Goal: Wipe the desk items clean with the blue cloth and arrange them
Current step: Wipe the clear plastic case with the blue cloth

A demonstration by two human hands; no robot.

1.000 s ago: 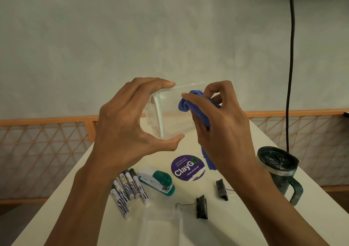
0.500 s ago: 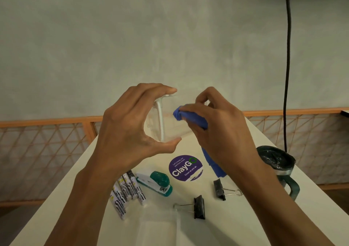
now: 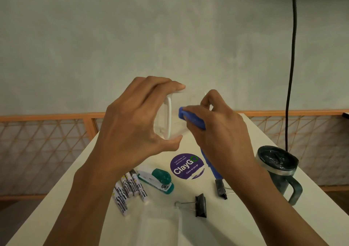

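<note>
The tabletop [image 3: 245, 217] carries a mug [image 3: 277, 172] at its right edge. Above it the left grip [image 3: 132, 121] curls round a clear box [image 3: 168, 119], and the right grip [image 3: 219, 130] pinches the blue cloth [image 3: 192, 118] against its side. The stapler [image 3: 156, 179], markers [image 3: 128, 191] and clips [image 3: 200, 205] lie loose, unarranged: most work remains, I'd judge.

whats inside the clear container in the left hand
The clear container looks empty through its walls. The blue cloth touches it, inside or outside unclear; the left hand covers one end.

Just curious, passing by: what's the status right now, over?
Left hand grips clear container aloft. Right hand pinches blue cloth against it. Nothing blocking.
</note>
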